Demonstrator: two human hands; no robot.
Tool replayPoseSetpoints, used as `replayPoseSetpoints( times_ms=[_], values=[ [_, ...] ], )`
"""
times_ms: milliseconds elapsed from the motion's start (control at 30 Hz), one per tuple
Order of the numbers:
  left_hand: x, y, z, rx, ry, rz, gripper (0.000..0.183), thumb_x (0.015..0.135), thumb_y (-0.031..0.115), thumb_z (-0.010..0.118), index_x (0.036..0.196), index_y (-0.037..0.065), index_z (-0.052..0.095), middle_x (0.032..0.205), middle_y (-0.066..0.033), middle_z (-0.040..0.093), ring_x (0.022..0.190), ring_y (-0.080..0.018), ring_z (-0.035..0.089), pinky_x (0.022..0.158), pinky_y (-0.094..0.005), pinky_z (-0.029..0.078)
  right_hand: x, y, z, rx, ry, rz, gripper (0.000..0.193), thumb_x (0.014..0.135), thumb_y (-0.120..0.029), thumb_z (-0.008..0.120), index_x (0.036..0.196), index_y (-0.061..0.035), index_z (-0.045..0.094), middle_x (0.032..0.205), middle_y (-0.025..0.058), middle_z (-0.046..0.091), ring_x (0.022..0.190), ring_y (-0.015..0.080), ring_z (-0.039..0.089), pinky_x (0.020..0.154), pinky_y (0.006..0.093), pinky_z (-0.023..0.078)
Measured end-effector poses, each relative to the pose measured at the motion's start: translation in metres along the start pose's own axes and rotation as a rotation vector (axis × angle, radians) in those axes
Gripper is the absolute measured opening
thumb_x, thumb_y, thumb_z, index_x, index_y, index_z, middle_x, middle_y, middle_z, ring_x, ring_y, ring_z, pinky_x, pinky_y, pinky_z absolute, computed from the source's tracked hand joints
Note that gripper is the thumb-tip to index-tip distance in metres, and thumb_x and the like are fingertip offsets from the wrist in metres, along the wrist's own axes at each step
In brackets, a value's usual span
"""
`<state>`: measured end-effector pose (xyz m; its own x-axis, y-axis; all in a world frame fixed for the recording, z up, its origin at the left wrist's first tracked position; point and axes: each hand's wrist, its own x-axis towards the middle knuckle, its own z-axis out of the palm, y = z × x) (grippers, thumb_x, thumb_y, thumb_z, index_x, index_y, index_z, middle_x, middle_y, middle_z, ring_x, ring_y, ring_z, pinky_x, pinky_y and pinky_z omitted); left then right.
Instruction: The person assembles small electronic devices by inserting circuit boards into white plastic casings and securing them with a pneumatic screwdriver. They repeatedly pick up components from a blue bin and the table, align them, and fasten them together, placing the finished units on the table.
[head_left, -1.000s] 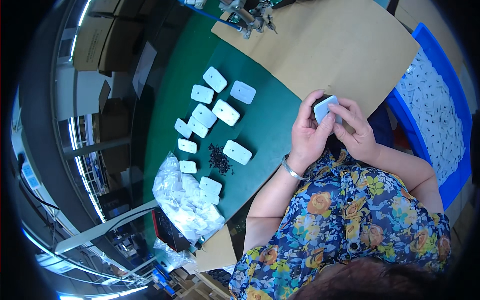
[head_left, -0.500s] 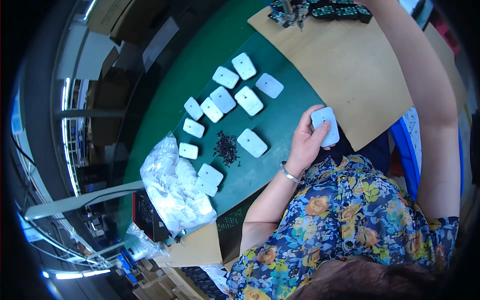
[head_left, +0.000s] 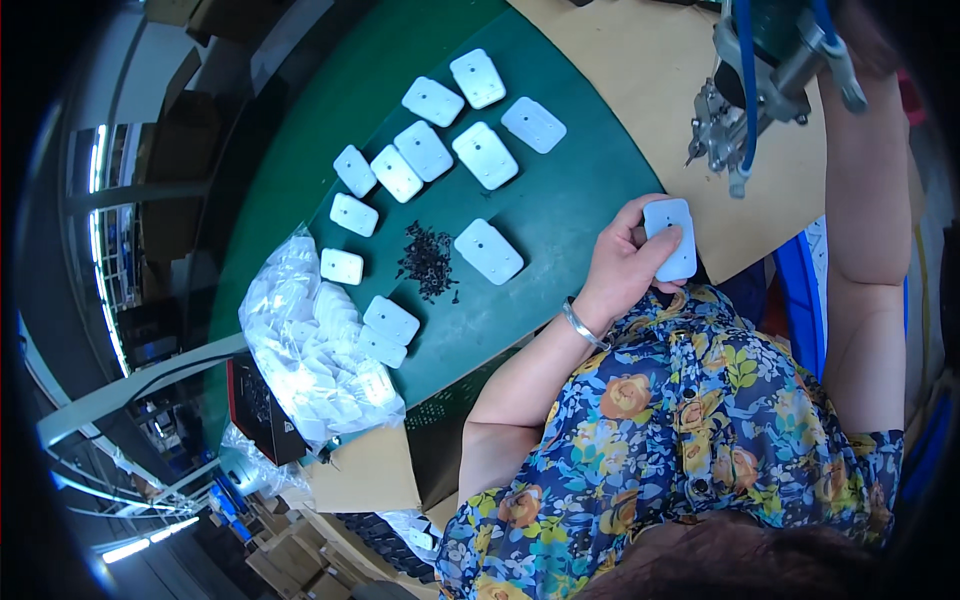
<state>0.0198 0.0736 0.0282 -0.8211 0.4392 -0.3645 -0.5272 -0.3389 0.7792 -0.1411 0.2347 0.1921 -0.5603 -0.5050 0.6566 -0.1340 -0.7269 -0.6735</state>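
My left hand [head_left: 630, 255] is closed on a flat white plastic cover [head_left: 682, 262] with rounded corners, the thumb pressed across its face. That cover is in front of my body, just off the table's edge. At the upper right, my right hand [head_left: 866, 45] is dark and partly cut off, its fingers hidden. Close beside it hangs a metal tool head [head_left: 735, 110] with blue tubes; whether my right hand grips it I cannot make out. Several similar white covers [head_left: 490, 252] lie on the green table mat [head_left: 560, 200], around a pile of small black screws [head_left: 427, 262].
A clear plastic bag [head_left: 320, 350] full of white parts stands at the mat's left. Brown cardboard [head_left: 720, 215] covers the table's right side. Below the bag are a dark box [head_left: 262, 410] and an open carton [head_left: 370, 470]. A blue bin [head_left: 800, 290] stands at my right.
The tool head has come nearer and to the right, and my right hand has drawn back from the dark circuit boards. My left hand still holds the cover. The whole view has shifted somewhat.
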Motion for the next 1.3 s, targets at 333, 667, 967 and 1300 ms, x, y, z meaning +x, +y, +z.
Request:
replayPoseSetpoints(
  times_ms=[333, 667, 967, 1300],
  values=[
    [0.013, 0.001, 0.004, 0.027, -0.041, -0.022, 0.027, 0.086, 0.010, 0.052, 0.112, 0.003, 0.047, 0.076, -0.0079, 0.061, 0.053, -0.0138, 0.060, 0.040, -0.0208, 0.046, -0.045, -0.016, 0.014, -0.160, 0.175, 0.019, 0.028, 0.086, -0.024, 0.049, 0.085, 0.0037, 0.051, 0.071, 0.0082, 0.053, 0.061, 0.0153, 0.055, 0.059, 0.0303, 0.052],
    [0.015, 0.005, 0.003, 0.042, -0.030, -0.015, 0.024, 0.086, 0.013, 0.053, 0.108, 0.004, 0.049, 0.075, -0.0082, 0.062, 0.053, -0.0138, 0.060, 0.039, -0.0199, 0.046, -0.066, -0.017, 0.015, -0.191, 0.225, 0.025, 0.027, 0.086, -0.024, 0.049, 0.087, 0.0037, 0.050, 0.073, 0.0087, 0.054, 0.063, 0.0155, 0.055, 0.060, 0.0300, 0.052],
    [0.015, 0.015, 0.009, 0.062, -0.011, -0.034, 0.022, 0.086, 0.014, 0.052, 0.107, 0.005, 0.050, 0.075, -0.0086, 0.062, 0.052, -0.0144, 0.061, 0.039, -0.0191, 0.047, -0.071, -0.020, 0.019, -0.222, 0.262, 0.027, 0.027, 0.086, -0.023, 0.050, 0.090, 0.0037, 0.049, 0.075, 0.0091, 0.054, 0.064, 0.0157, 0.056, 0.060, 0.0298, 0.052],
    [0.013, 0.009, -0.017, 0.253, 0.039, 0.033, 0.028, 0.084, 0.011, 0.055, 0.110, 0.005, 0.049, 0.076, -0.0078, 0.062, 0.054, -0.0135, 0.060, 0.040, -0.0207, 0.047, -0.078, -0.016, 0.020, -0.217, 0.279, 0.028, 0.027, 0.086, -0.023, 0.050, 0.093, 0.0037, 0.048, 0.077, 0.0096, 0.054, 0.065, 0.0159, 0.056, 0.060, 0.0296, 0.052]
  ],
)
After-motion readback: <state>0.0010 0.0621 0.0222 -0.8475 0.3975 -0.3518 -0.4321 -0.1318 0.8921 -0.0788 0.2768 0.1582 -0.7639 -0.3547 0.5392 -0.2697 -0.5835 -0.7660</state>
